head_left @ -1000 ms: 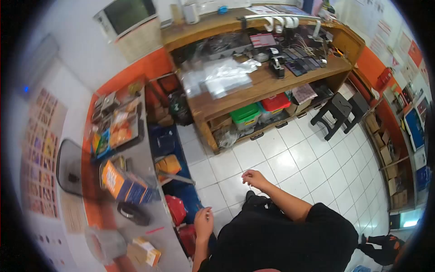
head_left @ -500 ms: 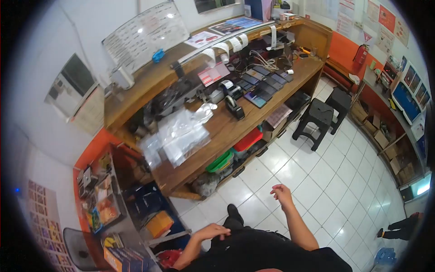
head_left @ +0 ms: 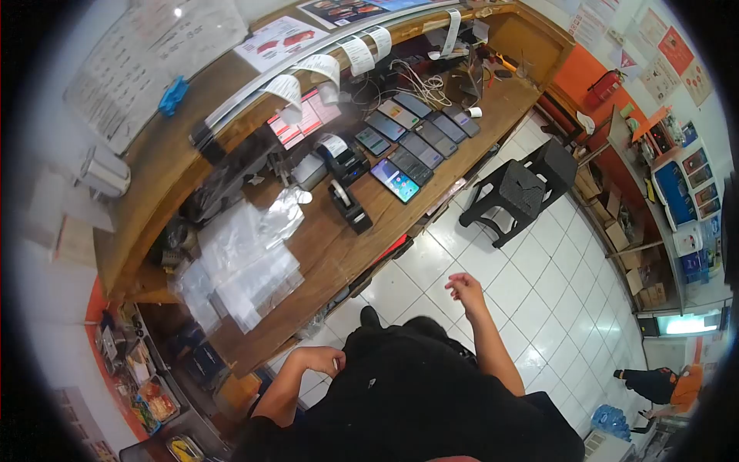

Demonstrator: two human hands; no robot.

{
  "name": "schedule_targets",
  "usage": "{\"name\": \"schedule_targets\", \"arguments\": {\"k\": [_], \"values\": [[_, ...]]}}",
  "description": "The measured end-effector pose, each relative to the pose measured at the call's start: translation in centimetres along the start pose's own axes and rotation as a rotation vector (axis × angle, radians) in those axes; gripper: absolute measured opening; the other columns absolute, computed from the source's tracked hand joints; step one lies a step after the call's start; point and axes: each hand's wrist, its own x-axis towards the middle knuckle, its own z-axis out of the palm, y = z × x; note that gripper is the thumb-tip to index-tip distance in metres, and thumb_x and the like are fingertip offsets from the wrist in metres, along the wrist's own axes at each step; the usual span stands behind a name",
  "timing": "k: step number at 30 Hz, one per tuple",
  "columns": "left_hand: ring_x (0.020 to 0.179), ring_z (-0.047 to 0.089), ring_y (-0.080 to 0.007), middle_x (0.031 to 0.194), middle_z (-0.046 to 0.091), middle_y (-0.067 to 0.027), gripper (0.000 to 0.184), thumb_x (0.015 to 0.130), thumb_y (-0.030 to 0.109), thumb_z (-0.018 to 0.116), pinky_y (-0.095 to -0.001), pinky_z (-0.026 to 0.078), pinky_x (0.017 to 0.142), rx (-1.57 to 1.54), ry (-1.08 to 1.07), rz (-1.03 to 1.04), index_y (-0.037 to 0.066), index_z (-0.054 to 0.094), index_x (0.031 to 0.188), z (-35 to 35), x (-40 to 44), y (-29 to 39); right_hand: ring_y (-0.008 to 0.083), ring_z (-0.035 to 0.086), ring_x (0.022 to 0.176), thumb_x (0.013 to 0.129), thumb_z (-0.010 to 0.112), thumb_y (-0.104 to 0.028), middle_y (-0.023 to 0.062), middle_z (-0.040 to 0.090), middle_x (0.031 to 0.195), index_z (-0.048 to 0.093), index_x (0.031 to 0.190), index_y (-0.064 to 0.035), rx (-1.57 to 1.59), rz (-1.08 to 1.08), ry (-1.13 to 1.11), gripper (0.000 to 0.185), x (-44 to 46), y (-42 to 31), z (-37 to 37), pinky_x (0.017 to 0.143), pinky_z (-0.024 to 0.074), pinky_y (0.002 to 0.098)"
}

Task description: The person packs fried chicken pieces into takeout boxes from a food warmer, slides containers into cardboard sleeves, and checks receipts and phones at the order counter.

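Observation:
My left hand hangs low beside my black shirt, its fingers loosely bent and partly turned from view. Out over the tiled floor, my right hand has half-curled fingers with gaps between them, and nothing shows in it. Neither hand touches the wooden counter in front of me. On that counter several phones lie in rows, and the nearest phone has a lit screen. A black tape dispenser and a small black receipt printer stand left of them. Clear plastic bags are piled farther left.
Two black stools stand right of the counter. Shelving with cardboard boxes lines the right wall, near a fire extinguisher. A person in orange is at the lower right, by a large blue water bottle.
My view has moved closer to the counter, so the phones and bags look larger. Both hands have shifted slightly left and up in view; the left fingers look more bent. A lit phone screen shows clearly.

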Motion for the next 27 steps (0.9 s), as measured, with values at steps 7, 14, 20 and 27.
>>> {"name": "schedule_targets", "arguments": {"k": [7,14,20,27], "values": [[0.089,0.059,-0.0203,0.095,0.063,-0.0092,0.040,0.067,0.019,0.077,-0.0320,0.048,0.076,-0.067,0.207,-0.056,0.003,0.061,0.100,-9.1,5.5,5.8,0.0088,0.053,0.061,0.084,0.057,-0.008,0.0043,0.067,0.079,0.061,0.099,-0.0029,-0.031,-0.099,-0.090,0.017,19.4,-9.2,-2.9,0.056,0.0431,0.0223],[0.088,0.057,-0.0150,0.093,0.063,-0.0056,0.034,0.073,0.008,0.069,-0.0305,0.047,0.078,-0.464,0.452,0.111,0.003,0.061,0.106,-15.0,14.5,12.6,0.0306,0.056,0.091,0.077,0.064,-0.012,0.0203,0.057,0.113,0.059,0.108,-0.0037,-0.567,-0.604,0.282,0.033,39.7,-17.1,-7.8,0.078,0.0467,0.0384],[0.093,0.056,-0.0125,0.104,0.064,-0.0050,0.044,0.076,0.007,0.068,-0.0289,0.047,0.081,-0.613,0.514,0.090,0.003,0.059,0.119,-17.9,16.6,19.4,0.0442,0.041,0.122,0.072,0.067,-0.012,0.0299,0.036,0.135,0.052,0.122,-0.0075,-0.643,-0.722,0.253,0.053,50.4,-21.6,-10.4,0.100,0.0371,0.0467],[0.090,0.058,-0.0137,0.100,0.066,-0.0044,0.038,0.075,0.010,0.071,-0.0301,0.049,0.080,-0.566,0.553,0.052,0.002,0.064,0.111,-20.3,19.3,21.0,0.0416,0.043,0.120,0.070,0.069,-0.015,0.0250,0.040,0.131,0.056,0.121,-0.0070,-0.729,-0.764,0.185,0.053,51.5,-21.9,-9.9,0.102,0.0357,0.0475]]}}
